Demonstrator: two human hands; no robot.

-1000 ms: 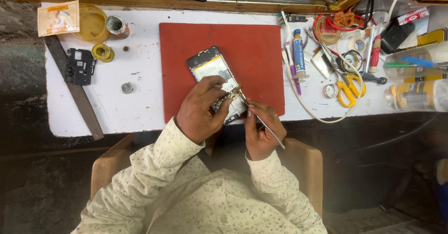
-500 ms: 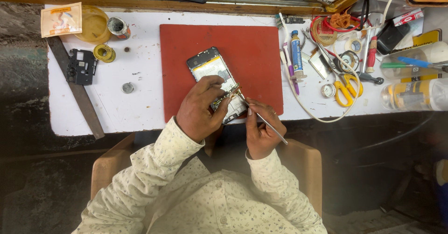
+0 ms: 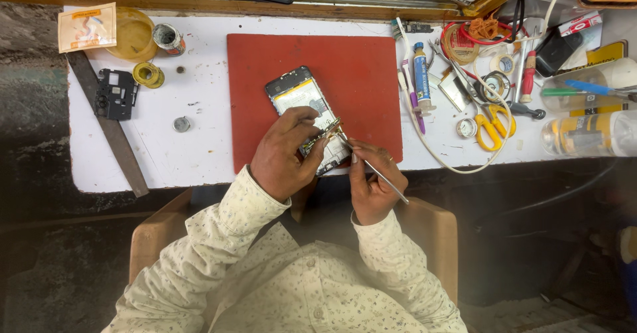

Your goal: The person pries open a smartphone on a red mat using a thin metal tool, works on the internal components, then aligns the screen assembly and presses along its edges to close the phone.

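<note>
Left hand (image 3: 286, 152) clamps the opened black smartphone (image 3: 306, 117); right hand (image 3: 371, 181) pinches thin metal tweezers (image 3: 371, 167) — a slip could gouge the board.

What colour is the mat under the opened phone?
Red. The mat is plain red, lying on the white table in the head view.

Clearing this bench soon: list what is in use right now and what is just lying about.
In use:
- opened phone with its back off
- thin metal tweezers in right hand
- left hand pressing the phone
- red work mat

Lying about:
- yellow-handled scissors
- black plastic phone frame
- blue-capped white tube
- red-handled screwdriver
</note>
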